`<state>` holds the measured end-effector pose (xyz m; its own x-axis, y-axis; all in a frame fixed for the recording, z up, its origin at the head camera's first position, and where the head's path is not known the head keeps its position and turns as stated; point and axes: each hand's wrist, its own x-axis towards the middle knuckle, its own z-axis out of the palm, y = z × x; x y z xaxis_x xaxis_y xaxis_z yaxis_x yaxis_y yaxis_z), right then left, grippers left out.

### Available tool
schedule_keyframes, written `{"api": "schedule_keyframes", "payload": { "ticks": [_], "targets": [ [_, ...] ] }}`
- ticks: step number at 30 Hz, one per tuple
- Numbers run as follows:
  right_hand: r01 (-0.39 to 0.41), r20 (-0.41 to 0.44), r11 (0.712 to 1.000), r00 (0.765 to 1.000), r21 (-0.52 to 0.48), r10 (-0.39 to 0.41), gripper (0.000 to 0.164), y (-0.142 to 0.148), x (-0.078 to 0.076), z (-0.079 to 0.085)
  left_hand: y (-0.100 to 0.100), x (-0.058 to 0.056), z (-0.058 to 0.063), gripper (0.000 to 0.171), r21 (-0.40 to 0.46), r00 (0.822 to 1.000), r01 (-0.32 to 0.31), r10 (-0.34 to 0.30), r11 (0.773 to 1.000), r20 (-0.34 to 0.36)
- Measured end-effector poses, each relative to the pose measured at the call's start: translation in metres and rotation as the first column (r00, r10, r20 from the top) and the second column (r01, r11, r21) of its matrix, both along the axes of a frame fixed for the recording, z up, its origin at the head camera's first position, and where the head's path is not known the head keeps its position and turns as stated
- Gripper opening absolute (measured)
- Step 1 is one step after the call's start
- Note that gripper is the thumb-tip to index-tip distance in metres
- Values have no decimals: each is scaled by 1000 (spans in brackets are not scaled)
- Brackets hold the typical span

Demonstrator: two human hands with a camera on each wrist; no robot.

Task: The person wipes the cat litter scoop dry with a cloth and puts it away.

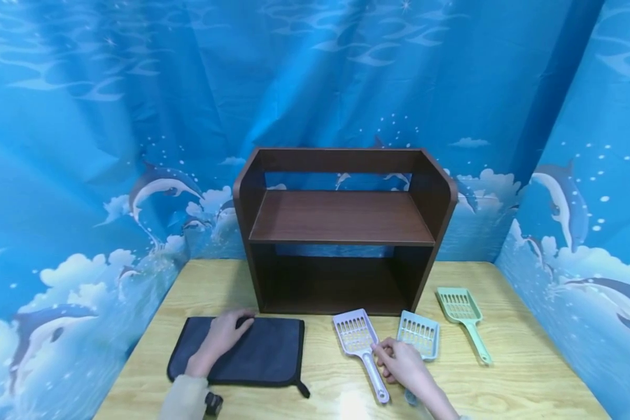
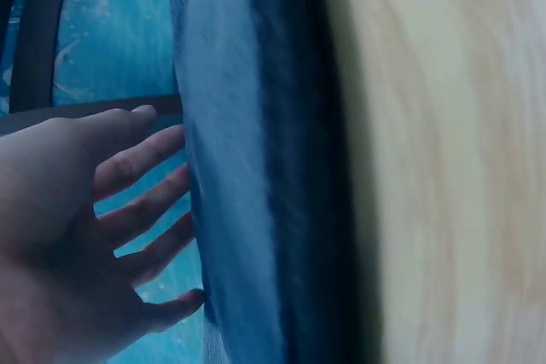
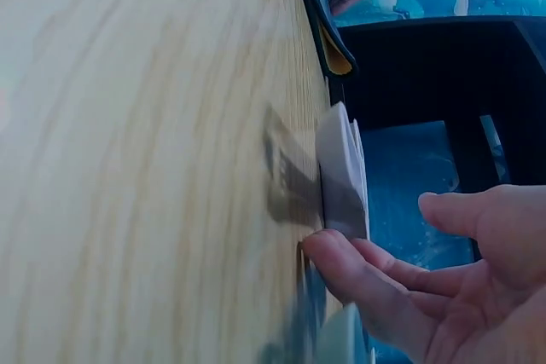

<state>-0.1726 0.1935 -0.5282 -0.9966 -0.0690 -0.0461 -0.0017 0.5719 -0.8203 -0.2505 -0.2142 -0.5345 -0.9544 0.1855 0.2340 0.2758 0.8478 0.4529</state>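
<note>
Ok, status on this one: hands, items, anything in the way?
Left hand on the dark case. Right hand by the lavender scoop, contact unclear. Blue scoop close by, partly hidden by that hand.

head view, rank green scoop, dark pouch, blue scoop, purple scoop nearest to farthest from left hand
1. Dark pouch: under the left hand
2. Purple scoop: to its right
3. Blue scoop: right of purple
4. Green scoop: farthest right

Brown shelf (image 1: 341,216) — blue dolphin curtain (image 1: 320,70)
</note>
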Motion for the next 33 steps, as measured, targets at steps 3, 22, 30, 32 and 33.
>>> {"api": "schedule_keyframes", "payload": {
  "ticks": [3,22,30,32,33],
  "targets": [
    [-8,-10,1000,1000,25,8,30,-3,1,0,-6,1,0,17,-52,998,-50,52,997,37],
    [15,206,989,978,-148,16,36,-6,-1,-5,-19,12,21,10,-48,1000,-18,18,999,-6],
    [-11,168,980,985,-199,45,38,-3,-1,-5,-22,23,33,6,87,993,44,-34,995,-109],
    [3,192,975,980,-222,41,40,-3,-1,-4,-22,26,37,6,138,993,46,-31,989,-110],
    [13,204,972,978,-236,37,41,-3,-1,-4,-22,28,39,7,171,993,47,-28,984,-112]
  ]
}}
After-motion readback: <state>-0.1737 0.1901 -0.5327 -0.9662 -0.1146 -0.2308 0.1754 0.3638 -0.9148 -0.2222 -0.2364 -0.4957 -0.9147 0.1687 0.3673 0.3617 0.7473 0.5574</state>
